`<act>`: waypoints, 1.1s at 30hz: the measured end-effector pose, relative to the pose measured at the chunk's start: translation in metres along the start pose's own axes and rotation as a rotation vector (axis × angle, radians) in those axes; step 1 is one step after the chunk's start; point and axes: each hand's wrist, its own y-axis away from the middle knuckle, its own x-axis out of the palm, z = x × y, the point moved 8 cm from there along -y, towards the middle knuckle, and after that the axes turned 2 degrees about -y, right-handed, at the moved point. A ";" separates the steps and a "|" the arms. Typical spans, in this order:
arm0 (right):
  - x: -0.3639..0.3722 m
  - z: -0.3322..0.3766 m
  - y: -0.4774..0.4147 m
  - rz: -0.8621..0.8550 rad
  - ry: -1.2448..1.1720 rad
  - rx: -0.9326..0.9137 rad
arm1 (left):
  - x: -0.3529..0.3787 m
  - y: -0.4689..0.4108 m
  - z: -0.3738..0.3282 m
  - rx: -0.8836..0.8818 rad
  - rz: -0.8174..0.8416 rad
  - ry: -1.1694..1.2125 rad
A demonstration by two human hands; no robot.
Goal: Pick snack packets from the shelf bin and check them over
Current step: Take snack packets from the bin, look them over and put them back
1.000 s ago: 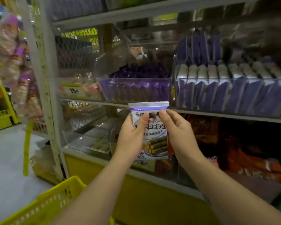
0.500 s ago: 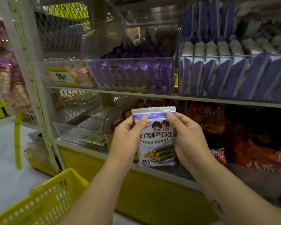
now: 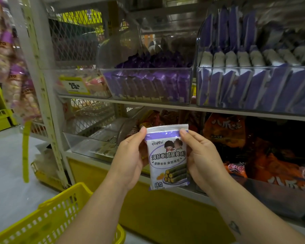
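One second ago I held the packet higher, with its top edge level with the shelf that carries the purple bin. Now it sits lower, in the middle of the frame, in front of the lower shelf with the orange bags. Its printed front faces me and the print reads sharp. In my judgement the picking part is done for this packet and the checking is now in progress. The front is visible but the back is not.

Both hands grip the packet by its side edges. On the left hand the fingers are curled around the left edge, with the thumb pressing on the front near the upper left corner. On the right hand the fingers do the same at the upper right corner. The other fingers of both hands go behind the packet, so I cannot see how they lie there. The packet hangs upright between the hands and touches neither shelf. The yellow basket waits at the lower left of the frame, well apart from the packet.
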 end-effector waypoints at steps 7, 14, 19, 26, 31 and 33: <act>0.000 -0.008 -0.004 0.040 -0.063 0.134 | -0.001 -0.001 0.011 -0.130 0.054 0.095; 0.002 -0.019 0.005 0.313 0.329 0.373 | -0.008 -0.002 0.019 -0.205 -0.025 0.247; -0.001 -0.016 0.017 0.442 0.372 0.457 | -0.010 -0.002 0.020 -0.245 0.009 0.281; -0.009 -0.010 0.009 0.294 0.133 0.460 | -0.003 0.005 0.023 -0.361 0.269 0.151; -0.012 -0.012 0.007 0.253 0.078 0.473 | 0.005 0.011 0.020 -0.330 0.390 0.157; -0.014 -0.013 0.006 0.238 0.051 0.476 | 0.007 0.011 0.019 -0.317 0.407 0.163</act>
